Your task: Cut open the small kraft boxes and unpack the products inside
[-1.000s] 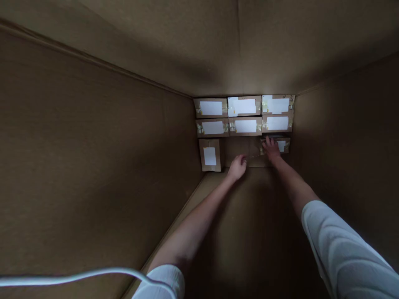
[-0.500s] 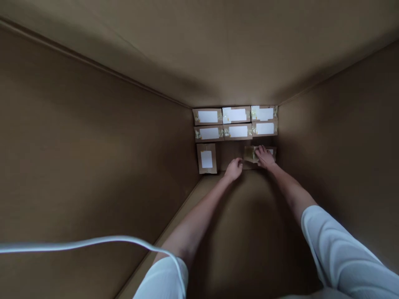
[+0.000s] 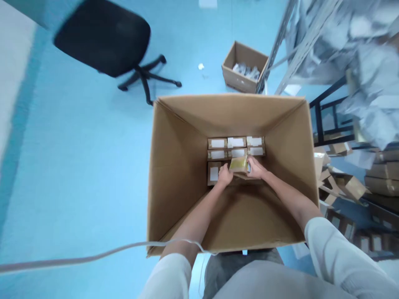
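Observation:
Deep inside a large open carton (image 3: 230, 222), my right hand (image 3: 256, 168) grips a small taped box (image 3: 239, 164) by its right side. The box is tilted, with shiny tape on its upper face. My left hand (image 3: 225, 174) is beside the box's left end, fingers curled; whether it touches the box is unclear. Behind my hands, several small labelled boxes (image 3: 217, 143) lie in two rows against the far wall. One more labelled box (image 3: 213, 173) stands to the left of my left hand.
A black swivel chair (image 3: 104, 37) stands at the upper left. Beyond the carton is a smaller box (image 3: 240, 79) with grey packages. Metal shelving (image 3: 304, 47) and stacked cartons (image 3: 382, 178) are on the right. A white cable (image 3: 124, 248) crosses my left arm.
The view has drawn back from inside the carton and now shows the room. The taped box is raised and tilted in my right hand, and my hands are closer together.

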`<state>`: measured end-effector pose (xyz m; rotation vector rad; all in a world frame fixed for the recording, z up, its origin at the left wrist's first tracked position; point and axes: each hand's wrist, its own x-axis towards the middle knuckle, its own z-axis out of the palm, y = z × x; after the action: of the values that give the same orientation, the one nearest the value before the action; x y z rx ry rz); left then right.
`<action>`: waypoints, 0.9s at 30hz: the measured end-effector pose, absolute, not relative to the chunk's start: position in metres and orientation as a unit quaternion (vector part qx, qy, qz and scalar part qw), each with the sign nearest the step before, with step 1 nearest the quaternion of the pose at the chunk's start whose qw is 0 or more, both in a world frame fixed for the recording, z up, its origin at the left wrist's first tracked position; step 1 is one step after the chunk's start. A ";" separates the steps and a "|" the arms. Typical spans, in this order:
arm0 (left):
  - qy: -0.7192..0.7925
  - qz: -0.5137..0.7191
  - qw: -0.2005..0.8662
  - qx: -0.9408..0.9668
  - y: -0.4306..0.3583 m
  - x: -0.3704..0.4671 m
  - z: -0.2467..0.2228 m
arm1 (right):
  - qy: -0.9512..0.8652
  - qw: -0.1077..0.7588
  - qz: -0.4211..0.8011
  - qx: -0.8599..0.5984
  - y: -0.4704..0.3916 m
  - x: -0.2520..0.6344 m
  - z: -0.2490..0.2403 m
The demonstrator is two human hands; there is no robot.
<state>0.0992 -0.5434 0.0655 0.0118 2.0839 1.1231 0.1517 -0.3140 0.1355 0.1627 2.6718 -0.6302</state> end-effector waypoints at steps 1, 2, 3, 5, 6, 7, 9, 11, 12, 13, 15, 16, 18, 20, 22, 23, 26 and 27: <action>0.819 0.442 0.365 -0.012 -0.551 0.094 0.081 | 0.950 0.185 -0.244 0.055 -0.320 0.147 0.153; 0.822 0.444 0.355 -0.030 -0.559 0.088 0.097 | 0.947 0.177 -0.265 0.052 -0.327 0.143 0.171; 0.822 0.447 0.349 -0.045 -0.566 0.082 0.113 | 0.942 0.171 -0.284 0.047 -0.333 0.140 0.190; 0.814 0.465 0.343 -0.063 -0.580 0.071 0.147 | 0.937 0.151 -0.313 0.046 -0.347 0.138 0.228; 0.803 0.481 0.347 -0.064 -0.586 0.067 0.164 | 0.934 0.135 -0.326 0.050 -0.355 0.140 0.247; 0.789 0.500 0.351 -0.059 -0.592 0.065 0.182 | 0.930 0.121 -0.342 0.053 -0.363 0.143 0.265; 0.758 0.546 0.355 -0.038 -0.605 0.066 0.219 | 0.920 0.089 -0.376 0.069 -0.383 0.153 0.301; 0.742 0.592 0.316 -0.007 -0.615 0.076 0.255 | 0.906 0.054 -0.408 0.093 -0.405 0.168 0.334; 0.737 0.608 0.294 0.003 -0.620 0.082 0.273 | 0.900 0.040 -0.421 0.104 -0.415 0.177 0.350; 0.732 0.622 0.280 0.015 -0.623 0.088 0.290 | 0.895 0.024 -0.431 0.115 -0.424 0.186 0.364; 0.717 0.643 0.263 0.050 -0.626 0.100 0.319 | 0.890 -0.016 -0.435 0.136 -0.437 0.204 0.390; 0.712 0.650 0.256 0.072 -0.625 0.104 0.332 | 0.890 -0.033 -0.429 0.148 -0.441 0.213 0.403; 0.706 0.656 0.240 0.116 -0.620 0.109 0.355 | 0.901 -0.058 -0.395 0.168 -0.444 0.228 0.427; 0.698 0.664 0.220 0.155 -0.611 0.111 0.375 | 0.915 -0.093 -0.354 0.171 -0.441 0.242 0.449; 0.684 0.672 0.206 0.194 -0.602 0.113 0.396 | 0.919 -0.149 -0.328 0.162 -0.435 0.255 0.471; 0.676 0.675 0.206 0.213 -0.598 0.115 0.406 | 0.920 -0.174 -0.310 0.164 -0.432 0.262 0.482; 0.655 0.671 0.219 0.270 -0.585 0.126 0.437 | 0.923 -0.229 -0.246 0.187 -0.426 0.291 0.509; 0.649 0.667 0.224 0.288 -0.581 0.133 0.446 | 0.924 -0.241 -0.219 0.199 -0.426 0.303 0.517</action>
<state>0.1327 -0.5807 0.4461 0.7948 1.7919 1.8421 0.3028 -0.4256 0.5168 0.7443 3.4553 -0.8184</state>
